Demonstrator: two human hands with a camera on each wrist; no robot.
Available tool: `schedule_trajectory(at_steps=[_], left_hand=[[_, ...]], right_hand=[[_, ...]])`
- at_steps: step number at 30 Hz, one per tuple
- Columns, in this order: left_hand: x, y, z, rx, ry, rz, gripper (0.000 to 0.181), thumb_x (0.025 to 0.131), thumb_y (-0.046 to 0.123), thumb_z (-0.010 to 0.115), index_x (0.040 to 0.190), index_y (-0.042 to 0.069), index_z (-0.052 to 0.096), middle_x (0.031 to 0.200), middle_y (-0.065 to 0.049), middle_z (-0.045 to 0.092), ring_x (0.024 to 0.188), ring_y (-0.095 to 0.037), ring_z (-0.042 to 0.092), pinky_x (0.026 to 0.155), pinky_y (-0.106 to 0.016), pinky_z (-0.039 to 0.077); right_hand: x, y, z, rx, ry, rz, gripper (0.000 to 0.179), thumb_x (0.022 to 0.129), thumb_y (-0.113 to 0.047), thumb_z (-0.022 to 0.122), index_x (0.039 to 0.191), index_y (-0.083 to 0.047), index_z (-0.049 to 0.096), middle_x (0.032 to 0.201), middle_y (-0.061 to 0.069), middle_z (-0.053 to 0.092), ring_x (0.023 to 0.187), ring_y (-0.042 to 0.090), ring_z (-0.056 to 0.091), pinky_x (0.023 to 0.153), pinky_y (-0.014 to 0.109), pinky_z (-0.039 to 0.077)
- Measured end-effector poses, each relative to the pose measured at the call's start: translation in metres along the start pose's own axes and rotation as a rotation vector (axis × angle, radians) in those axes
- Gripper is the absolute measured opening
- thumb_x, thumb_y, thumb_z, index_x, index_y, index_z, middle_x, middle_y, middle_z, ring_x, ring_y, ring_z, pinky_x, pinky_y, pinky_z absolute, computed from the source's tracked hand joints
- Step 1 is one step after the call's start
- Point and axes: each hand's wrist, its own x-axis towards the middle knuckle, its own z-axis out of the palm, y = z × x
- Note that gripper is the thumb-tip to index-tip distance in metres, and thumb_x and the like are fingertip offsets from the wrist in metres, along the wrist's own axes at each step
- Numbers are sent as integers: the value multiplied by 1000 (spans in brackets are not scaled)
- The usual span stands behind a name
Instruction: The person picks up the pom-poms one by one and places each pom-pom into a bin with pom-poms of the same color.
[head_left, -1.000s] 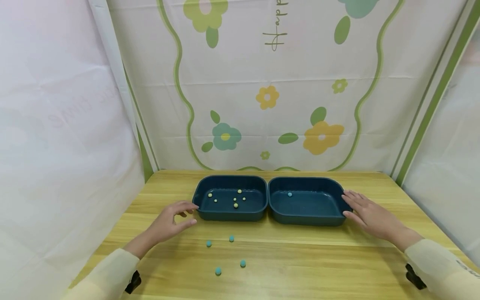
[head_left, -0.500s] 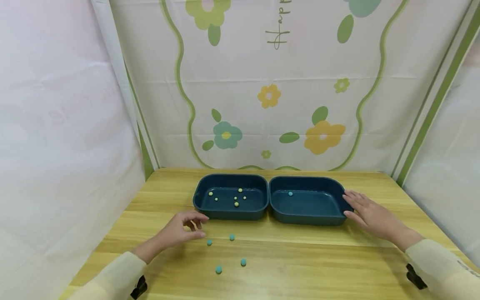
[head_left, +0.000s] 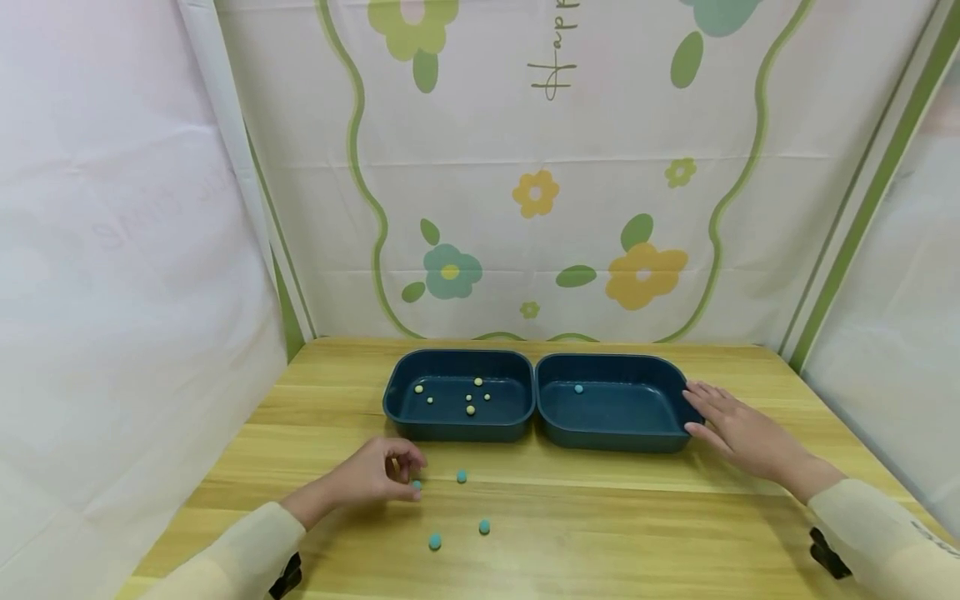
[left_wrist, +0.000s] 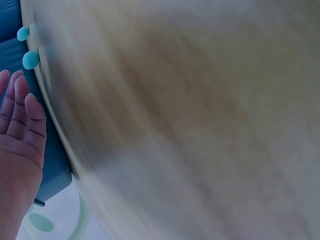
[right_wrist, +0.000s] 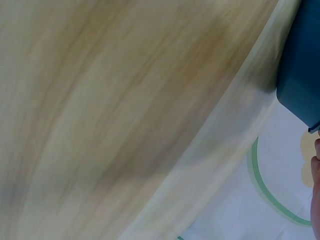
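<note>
Four fingers and thumb of my left hand (head_left: 375,473) curve loosely around a small blue ball (head_left: 417,485) on the table, with a gap between index fingertip and thumb. Beside it lies another blue ball (head_left: 461,476); nearer me are a third blue ball (head_left: 484,527) and one more blue ball (head_left: 435,542). The left wrist view shows the palm and fingers (left_wrist: 35,107) below a blue ball (left_wrist: 30,59). My right hand (head_left: 750,437) rests, fingers straight, on the right end of the right dark-blue tray (head_left: 615,442). That tray contains one blue ball (head_left: 578,389).
The left dark-blue tray (head_left: 465,432), side by side with the right one, holds several small pale-yellow balls (head_left: 470,410). Both stand toward the back of the wooden table (head_left: 637,525). A flowered white cloth (head_left: 465,167) hangs behind, with white cloth on both sides.
My left hand has come from the left tray's front corner toward me and slightly right, down to the nearest blue ball. My right hand stays at the right tray.
</note>
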Motion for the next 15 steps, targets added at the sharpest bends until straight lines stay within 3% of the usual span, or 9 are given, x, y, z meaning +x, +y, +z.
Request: schedule_trajectory(at_steps=[7, 15], left_hand=[[0, -3, 4, -10, -42, -38, 28, 78, 21, 83, 101, 12, 69, 87, -2, 65, 73, -15, 59, 63, -26, 52], [1, -6, 5, 3, -63, -34, 26, 78, 18, 83, 98, 10, 68, 85, 0, 64, 74, -13, 58, 65, -25, 52]], right_hand=[[0, -1, 0, 14, -3, 8, 58, 101, -33, 54, 142, 6, 43, 147, 28, 38, 133, 47, 34, 118, 36, 11], [1, -1, 0, 8, -4, 5, 58, 100, -33, 55, 142, 7, 44, 146, 28, 38, 132, 47, 35, 118, 34, 9]])
